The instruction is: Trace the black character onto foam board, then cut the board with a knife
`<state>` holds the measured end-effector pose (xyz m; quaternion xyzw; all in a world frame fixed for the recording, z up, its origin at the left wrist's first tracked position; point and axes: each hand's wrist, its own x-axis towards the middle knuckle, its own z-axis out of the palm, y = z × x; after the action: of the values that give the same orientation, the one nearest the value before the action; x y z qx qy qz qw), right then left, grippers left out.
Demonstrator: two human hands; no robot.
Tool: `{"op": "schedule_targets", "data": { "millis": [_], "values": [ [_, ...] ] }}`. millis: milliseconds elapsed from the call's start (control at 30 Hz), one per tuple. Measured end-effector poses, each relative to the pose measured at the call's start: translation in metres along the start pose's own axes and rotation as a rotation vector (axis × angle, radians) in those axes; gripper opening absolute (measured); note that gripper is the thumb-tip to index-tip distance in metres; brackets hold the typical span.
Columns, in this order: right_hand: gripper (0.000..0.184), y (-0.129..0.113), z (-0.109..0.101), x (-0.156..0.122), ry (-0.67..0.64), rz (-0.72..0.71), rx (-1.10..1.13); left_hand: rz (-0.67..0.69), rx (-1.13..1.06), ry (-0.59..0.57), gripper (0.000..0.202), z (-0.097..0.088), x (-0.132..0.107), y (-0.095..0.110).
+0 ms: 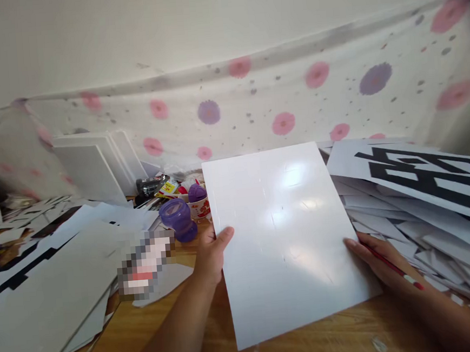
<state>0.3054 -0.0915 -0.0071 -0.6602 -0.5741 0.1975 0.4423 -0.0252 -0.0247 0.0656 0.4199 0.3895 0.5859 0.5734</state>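
Observation:
A glossy white board (259, 282) is tilted up in front of me over the wooden table, with light glaring off its face. My left hand (213, 254) grips its left edge, thumb on the front and fingers hidden behind. On the opposite edge, my right hand (388, 264) is closed with its thumb on the face. A slim red pencil (388, 264) with a white band and red end also lies in that hand; its tip is hidden. Faint short marks or scratches show on the board.
Stacked sheets (408, 206) with black block shapes crowd the right. Another white board (64, 287) lies at left, over papers. Behind stand several leaning white panels (91, 165), a purple jar (178, 221) and a patterned cup (199, 207). A flowered sheet (245, 99) covers the lower wall.

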Motion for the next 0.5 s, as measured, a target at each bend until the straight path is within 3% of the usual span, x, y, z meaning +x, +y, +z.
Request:
{"op": "schedule_targets", "data": {
  "millis": [100, 267, 500],
  "values": [
    [0.034, 0.006, -0.002, 0.001, -0.088, 0.062, 0.017, 0.016, 0.013, -0.002, 0.039, 0.001, -0.004, 0.003],
    [0.034, 0.022, -0.004, 0.004, -0.123, 0.109, -0.030, -0.033, 0.052, -0.070, 0.035, -0.002, -0.008, 0.004],
    [0.038, 0.023, -0.004, 0.001, -0.157, 0.152, -0.080, -0.127, -0.010, -0.026, 0.045, -0.008, -0.010, 0.000]
  ]
}}
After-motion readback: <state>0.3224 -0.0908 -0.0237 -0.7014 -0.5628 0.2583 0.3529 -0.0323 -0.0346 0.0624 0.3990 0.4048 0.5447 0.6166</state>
